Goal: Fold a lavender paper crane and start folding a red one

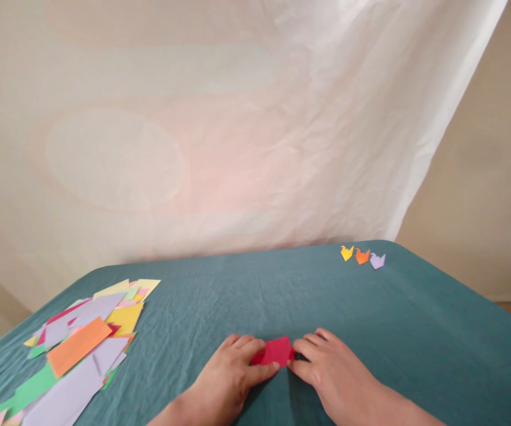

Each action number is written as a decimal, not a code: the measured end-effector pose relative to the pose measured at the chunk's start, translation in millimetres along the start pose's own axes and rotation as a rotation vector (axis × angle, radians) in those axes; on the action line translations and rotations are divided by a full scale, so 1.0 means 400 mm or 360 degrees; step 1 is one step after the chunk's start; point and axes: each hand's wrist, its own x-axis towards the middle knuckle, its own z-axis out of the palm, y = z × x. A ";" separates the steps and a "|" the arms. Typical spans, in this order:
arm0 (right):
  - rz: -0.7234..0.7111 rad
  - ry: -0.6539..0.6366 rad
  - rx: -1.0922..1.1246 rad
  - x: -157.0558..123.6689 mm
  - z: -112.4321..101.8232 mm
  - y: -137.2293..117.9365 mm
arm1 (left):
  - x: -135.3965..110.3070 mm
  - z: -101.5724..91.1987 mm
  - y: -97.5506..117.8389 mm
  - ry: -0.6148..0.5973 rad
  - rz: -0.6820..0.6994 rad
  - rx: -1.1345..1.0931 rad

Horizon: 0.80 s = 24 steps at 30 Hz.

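A small red piece of folded paper (277,350) lies at the near middle of the table, between my two hands. My left hand (238,370) grips its left side, with the thumb along the near edge and the fingers at the far left corner. On the opposite side, my right hand (320,361) pinches the paper's right edge between thumb and fingers. Parts of both paper edges are hidden under my fingertips.
A loose pile of coloured paper sheets (78,349) spreads over the table's left side. Three small folded paper birds, yellow (347,254), orange (362,257) and lilac (377,261), stand at the back right. Teal cloth (220,296) covers the table; a pale sheet (238,148) hangs behind.
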 end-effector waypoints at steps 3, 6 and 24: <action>-0.0008 0.0007 0.0009 0.001 -0.007 0.007 | -0.020 0.003 -0.010 0.0020 0.0014 0.0077; -0.0007 -0.0001 0.0011 0.003 -0.016 0.013 | -0.044 0.019 -0.027 0.0052 0.0089 0.0162; 0.0505 0.0169 0.0614 -0.005 -0.005 0.073 | -0.129 0.021 -0.038 0.0528 0.0003 -0.0031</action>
